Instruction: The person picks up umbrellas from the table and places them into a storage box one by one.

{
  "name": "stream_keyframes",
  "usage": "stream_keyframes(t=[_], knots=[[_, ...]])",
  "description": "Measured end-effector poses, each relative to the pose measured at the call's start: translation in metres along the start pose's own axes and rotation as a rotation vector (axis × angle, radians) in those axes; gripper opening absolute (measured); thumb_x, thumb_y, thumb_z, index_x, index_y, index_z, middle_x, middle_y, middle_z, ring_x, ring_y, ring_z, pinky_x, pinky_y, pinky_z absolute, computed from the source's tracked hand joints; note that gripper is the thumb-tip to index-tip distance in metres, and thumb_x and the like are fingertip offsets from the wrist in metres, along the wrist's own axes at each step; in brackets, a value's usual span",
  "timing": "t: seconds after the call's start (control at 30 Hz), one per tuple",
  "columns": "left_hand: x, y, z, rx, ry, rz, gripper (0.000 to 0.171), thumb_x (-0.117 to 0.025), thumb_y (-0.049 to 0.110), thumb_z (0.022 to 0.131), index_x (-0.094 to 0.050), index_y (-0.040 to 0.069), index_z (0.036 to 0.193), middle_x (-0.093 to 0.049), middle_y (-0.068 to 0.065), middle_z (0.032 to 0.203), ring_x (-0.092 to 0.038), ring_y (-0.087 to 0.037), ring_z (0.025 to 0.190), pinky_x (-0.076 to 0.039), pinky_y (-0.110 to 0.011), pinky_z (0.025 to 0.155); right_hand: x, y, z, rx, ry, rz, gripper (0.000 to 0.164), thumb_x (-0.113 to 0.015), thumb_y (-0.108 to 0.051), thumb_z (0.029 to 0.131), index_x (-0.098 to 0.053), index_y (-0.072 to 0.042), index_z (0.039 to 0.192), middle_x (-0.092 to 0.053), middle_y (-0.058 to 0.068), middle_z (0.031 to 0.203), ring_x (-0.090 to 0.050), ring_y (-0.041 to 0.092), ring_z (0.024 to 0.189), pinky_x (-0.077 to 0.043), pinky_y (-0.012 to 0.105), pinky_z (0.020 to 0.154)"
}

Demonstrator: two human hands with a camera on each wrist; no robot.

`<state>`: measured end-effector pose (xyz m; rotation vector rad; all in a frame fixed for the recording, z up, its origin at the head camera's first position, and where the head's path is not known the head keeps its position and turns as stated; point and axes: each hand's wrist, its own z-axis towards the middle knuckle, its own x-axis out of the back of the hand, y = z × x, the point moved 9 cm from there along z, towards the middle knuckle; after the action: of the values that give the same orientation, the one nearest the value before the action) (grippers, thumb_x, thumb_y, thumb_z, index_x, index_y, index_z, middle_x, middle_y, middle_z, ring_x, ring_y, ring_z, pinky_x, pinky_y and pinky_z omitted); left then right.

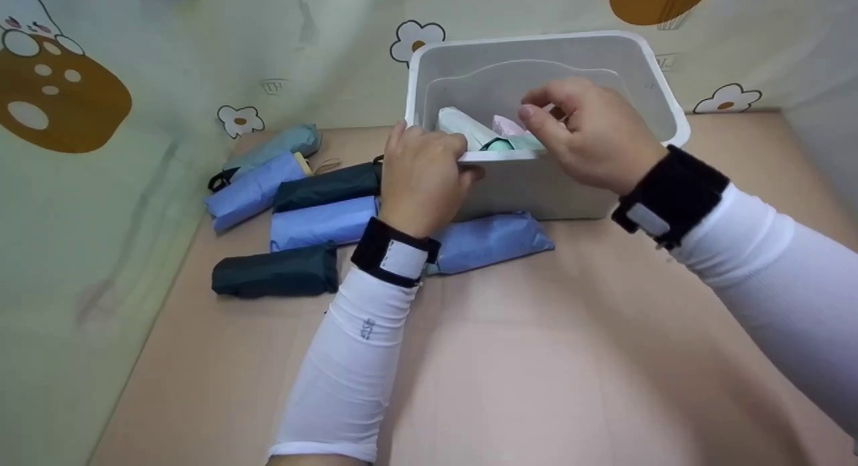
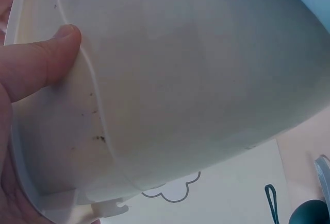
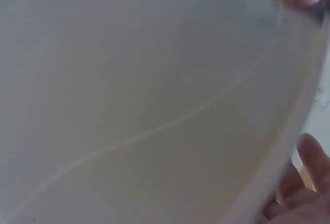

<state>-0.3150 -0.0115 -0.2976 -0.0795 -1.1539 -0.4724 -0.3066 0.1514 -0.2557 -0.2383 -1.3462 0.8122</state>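
Note:
My left hand (image 1: pixel 425 178) grips the front left rim of a white plastic bin (image 1: pixel 536 191). In the left wrist view its thumb (image 2: pixel 41 62) lies against the bin's outer wall. Over the front rim hovers my right hand (image 1: pixel 593 137), fingers loosely bent, with nothing visible between them. The right wrist view, somewhat blurred, has fingers (image 3: pixel 315 157) just beyond the bin's rim. Inside the bin lie a pale folded umbrella (image 1: pixel 462 127), a pink item (image 1: pixel 507 126) and something light green (image 1: pixel 526 143), partly hidden by the front wall.
Several folded umbrellas in sleeves lie left of the bin: a grey-green one (image 1: pixel 278 147), blue ones (image 1: pixel 258 188) and dark green ones (image 1: pixel 275 273). Another blue umbrella (image 1: pixel 493 243) rests before the bin's front wall. A patterned curtain (image 1: pixel 335 64) hangs behind the pinkish table (image 1: pixel 509 372).

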Motion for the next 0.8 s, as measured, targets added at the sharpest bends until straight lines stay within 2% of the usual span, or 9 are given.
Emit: stream_keyframes(t=[0.1, 0.2, 0.27, 0.37, 0.47, 0.57, 0.7, 0.8], knots=[[0.0, 0.001, 0.0, 0.0, -0.003, 0.0, 0.024, -0.079, 0.039, 0.093, -0.078, 0.016, 0.1, -0.081, -0.004, 0.101, -0.067, -0.03, 0.099, -0.032, -0.06, 0.125, -0.002, -0.017, -0.016, 0.16, 0.056, 0.015, 0.03, -0.057, -0.027, 0.107, -0.072, -0.003, 0.116, -0.071, 0.013, 0.111, -0.063, 0.027, 0.103, -0.048, 0.043, 0.088], [0.001, 0.001, -0.001, -0.003, -0.003, 0.005, 0.025, -0.077, 0.04, 0.094, -0.078, 0.016, 0.1, -0.081, -0.004, 0.101, -0.067, -0.03, 0.099, -0.032, -0.06, 0.125, -0.012, -0.036, -0.034, 0.362, 0.064, 0.014, 0.017, -0.064, -0.018, 0.103, -0.071, -0.002, 0.102, -0.069, 0.011, 0.094, -0.062, 0.022, 0.09, -0.047, 0.036, 0.08], [0.001, 0.001, -0.002, -0.006, 0.002, 0.011, 0.025, -0.077, 0.04, 0.095, -0.078, 0.015, 0.1, -0.081, -0.004, 0.1, -0.067, -0.03, 0.099, -0.032, -0.06, 0.124, -0.024, -0.044, -0.046, 0.477, 0.037, 0.011, 0.013, -0.068, -0.015, 0.1, -0.07, -0.003, 0.095, -0.067, 0.009, 0.087, -0.06, 0.02, 0.083, -0.047, 0.034, 0.076], [0.001, -0.001, -0.002, -0.006, 0.004, 0.023, 0.025, -0.076, 0.04, 0.095, -0.077, 0.015, 0.099, -0.081, -0.004, 0.101, -0.067, -0.03, 0.1, -0.033, -0.059, 0.124, -0.047, -0.049, -0.058, 0.553, -0.053, -0.012, 0.013, -0.073, -0.017, 0.097, -0.069, -0.005, 0.095, -0.066, 0.006, 0.086, -0.061, 0.019, 0.083, -0.05, 0.036, 0.077], [0.0, -0.001, -0.002, 0.0, -0.008, 0.026, 0.025, -0.076, 0.04, 0.095, -0.077, 0.015, 0.1, -0.081, -0.005, 0.101, -0.067, -0.03, 0.101, -0.032, -0.059, 0.125, -0.074, -0.045, -0.065, 0.548, -0.168, -0.068, 0.02, -0.074, -0.022, 0.096, -0.07, -0.004, 0.106, -0.071, 0.009, 0.1, -0.065, 0.025, 0.096, -0.053, 0.042, 0.089], [0.0, -0.002, -0.001, 0.004, -0.019, 0.028, 0.025, -0.076, 0.04, 0.095, -0.077, 0.016, 0.101, -0.081, -0.004, 0.102, -0.067, -0.03, 0.102, -0.031, -0.059, 0.125, -0.101, -0.04, -0.067, 0.5, -0.269, -0.148, 0.038, -0.073, -0.028, 0.097, -0.068, -0.002, 0.124, -0.07, 0.013, 0.12, -0.062, 0.033, 0.111, -0.051, 0.048, 0.102], [0.0, -0.001, -0.001, 0.001, -0.02, 0.03, 0.025, -0.076, 0.039, 0.095, -0.077, 0.015, 0.102, -0.081, -0.004, 0.104, -0.067, -0.03, 0.104, -0.031, -0.058, 0.126, -0.129, -0.031, -0.065, 0.419, -0.347, -0.239, 0.06, -0.073, -0.036, 0.096, -0.059, -0.001, 0.143, -0.063, 0.017, 0.141, -0.056, 0.039, 0.126, -0.045, 0.051, 0.113], [0.001, 0.0, -0.002, -0.009, -0.009, 0.033, 0.025, -0.077, 0.039, 0.094, -0.077, 0.015, 0.101, -0.081, -0.004, 0.105, -0.067, -0.031, 0.103, -0.032, -0.058, 0.125, -0.146, -0.025, -0.061, 0.374, -0.388, -0.276, 0.07, -0.072, -0.038, 0.096, -0.051, -0.001, 0.152, -0.057, 0.019, 0.15, -0.053, 0.04, 0.134, -0.041, 0.052, 0.119]])
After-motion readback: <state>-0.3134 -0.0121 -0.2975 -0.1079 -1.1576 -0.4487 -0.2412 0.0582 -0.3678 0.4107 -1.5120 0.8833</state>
